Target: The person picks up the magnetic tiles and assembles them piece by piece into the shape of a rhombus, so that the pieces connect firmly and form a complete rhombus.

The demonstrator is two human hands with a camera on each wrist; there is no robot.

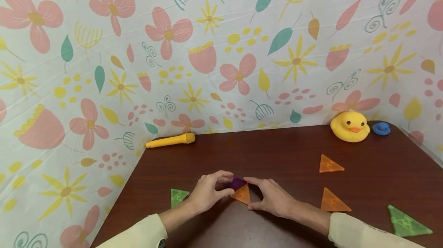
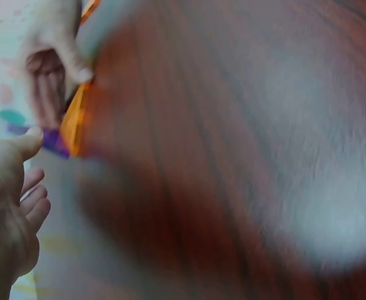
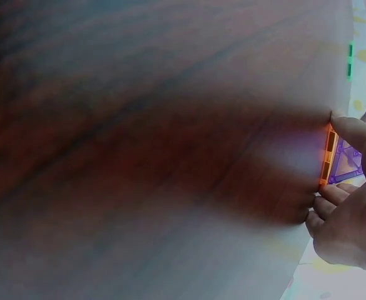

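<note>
A see-through purple triangle tile (image 1: 237, 183) and an orange triangle tile (image 1: 242, 195) meet edge to edge above the middle of the table. My left hand (image 1: 209, 190) pinches the purple tile; in the left wrist view its thumb (image 2: 30, 140) lies on that tile. My right hand (image 1: 275, 198) holds the orange tile between thumb and fingers, at its corners. In the right wrist view the orange tile's edge (image 3: 327, 156) spans from thumb to fingers, and the purple tile (image 3: 347, 164) slants up behind it.
A green triangle tile (image 1: 178, 197) lies left of my left hand. Two orange triangle tiles (image 1: 330, 164) and a larger green one (image 1: 407, 223) lie to the right. Along the back stand a yellow toy microphone (image 1: 171, 140), a yellow duck (image 1: 350, 127) and a small blue duck (image 1: 381, 128).
</note>
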